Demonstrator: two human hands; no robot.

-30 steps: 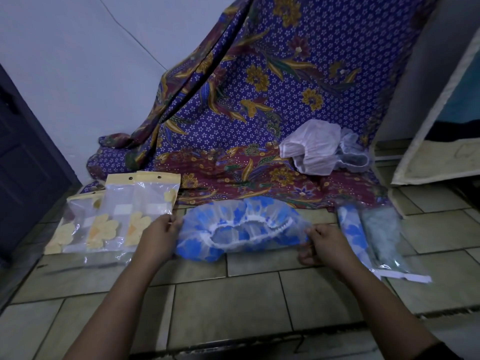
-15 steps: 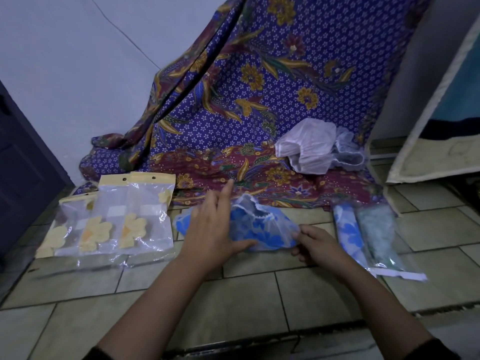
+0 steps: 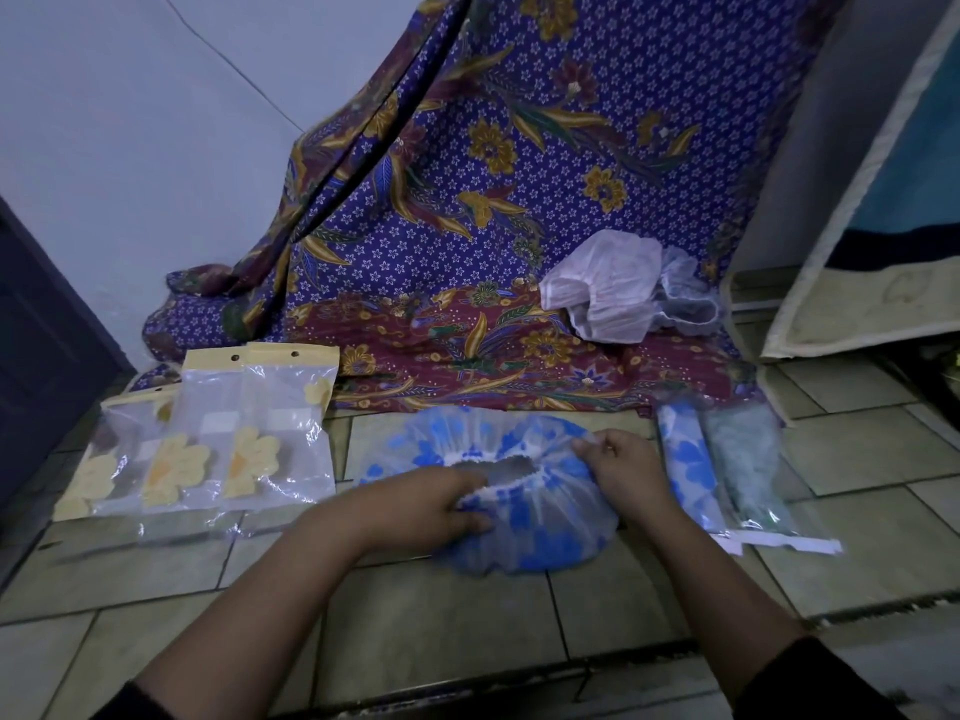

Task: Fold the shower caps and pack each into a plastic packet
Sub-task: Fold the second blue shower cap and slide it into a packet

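While the blue-flowered shower cap (image 3: 524, 517) lies opening-up on the tiled floor (image 3: 426, 631), I've got it right between my hands, its long axis running left to right. My left hand (image 3: 441, 501) has its fingers curled round the near-left rim; my right hand (image 3: 628, 465) pinches the elastic edge at the far right. I'd judge the fold goes across that axis, one side over the other. The empty flower-print packets (image 3: 270, 423) sit just left, nearer my left hand; filled packets (image 3: 685, 465) lie right.
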